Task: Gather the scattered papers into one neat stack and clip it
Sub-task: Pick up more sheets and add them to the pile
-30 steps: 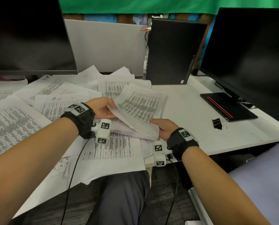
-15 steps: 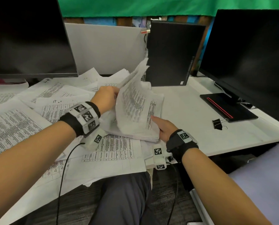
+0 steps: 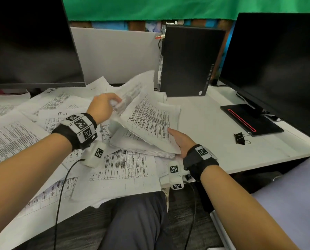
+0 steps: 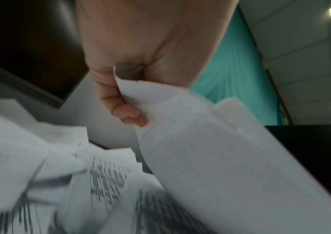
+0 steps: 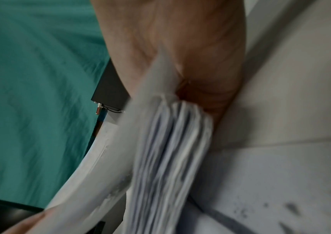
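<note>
A thick stack of printed papers [image 3: 150, 123] lies at the desk's middle, its near right corner held by my right hand [image 3: 182, 141]; in the right wrist view the stack's edge [image 5: 168, 158] runs between thumb and palm. My left hand [image 3: 103, 107] pinches the far left edge of a few sheets [image 3: 132, 91] and holds them lifted and curled above the stack; the left wrist view shows that sheet [image 4: 200, 158] gripped between curled fingers [image 4: 124, 109]. Several loose printed sheets [image 3: 20, 138] cover the desk's left half. A black binder clip [image 3: 239, 138] lies on the bare desk to the right.
A dark monitor [image 3: 29, 42] stands at the back left and another monitor [image 3: 276, 60] at the right, its base [image 3: 249, 120] beside the clip. A black computer case [image 3: 188, 60] stands behind the stack. Bare white desk [image 3: 204, 114] lies right of the papers.
My left hand has raised the upper sheets off the stack and carried them up and away, curling them over. My right hand has kept its hold on the stack's near corner.
</note>
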